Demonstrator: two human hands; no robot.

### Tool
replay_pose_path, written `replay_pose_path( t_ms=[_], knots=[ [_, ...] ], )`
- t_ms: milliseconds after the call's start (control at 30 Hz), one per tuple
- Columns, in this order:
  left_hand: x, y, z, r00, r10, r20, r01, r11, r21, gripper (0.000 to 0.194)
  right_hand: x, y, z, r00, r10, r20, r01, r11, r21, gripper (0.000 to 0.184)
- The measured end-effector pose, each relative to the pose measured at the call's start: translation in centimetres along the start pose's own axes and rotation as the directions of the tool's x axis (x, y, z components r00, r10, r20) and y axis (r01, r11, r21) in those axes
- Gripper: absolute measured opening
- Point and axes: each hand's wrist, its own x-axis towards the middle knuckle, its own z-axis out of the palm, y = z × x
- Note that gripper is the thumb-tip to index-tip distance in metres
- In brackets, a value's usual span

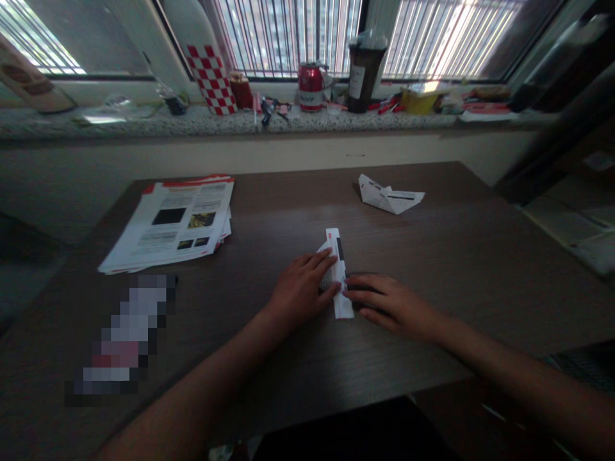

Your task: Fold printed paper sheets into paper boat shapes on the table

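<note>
A printed white sheet of paper (339, 272), folded with a long narrow strip along its right side, lies on the brown table in front of me. My left hand (300, 286) rests on it from the left, fingers stretched out flat over the paper and covering part of it. From the other side, my right hand (394, 304) reaches in with fingers extended and slightly apart, its fingertips at the strip's right edge. Farther back to the right sits a folded paper boat (391, 197) with print on it, touched by neither hand.
A stack of printed sheets (192, 198) lies at the table's (269, 218) back left. Nearer me on the left is a pixelated, blurred-out object (129, 333). The windowsill (158, 128) beyond holds a red can (311, 86), a dark cup (361, 77) and a checkered bottle (211, 77).
</note>
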Motion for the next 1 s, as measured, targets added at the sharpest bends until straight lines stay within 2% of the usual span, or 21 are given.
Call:
replay_pose_path(
  t_ms=[167,367,533,1000],
  knots=[
    [0.0,0.0,0.1,1.000,-0.003,0.004,0.003,1.000,0.007,0.055,3.1,2.9,-1.2,0.989,0.119,-0.093,-0.122,0.992,-0.032,0.046],
    [0.0,0.0,-0.1,1.000,-0.005,0.001,0.005,1.000,0.017,0.056,6.6,5.7,-0.2,0.994,0.083,-0.069,-0.092,0.987,-0.131,0.050],
    [0.0,0.1,0.0,1.000,0.001,0.002,-0.001,1.000,0.012,0.055,6.8,5.9,0.6,0.994,0.094,-0.056,-0.101,0.984,-0.148,0.049],
    [-0.1,0.2,-0.2,1.000,0.004,-0.006,-0.005,1.000,-0.023,0.054,6.9,5.8,0.6,0.993,0.113,-0.044,-0.119,0.978,-0.172,0.048]
  ],
)
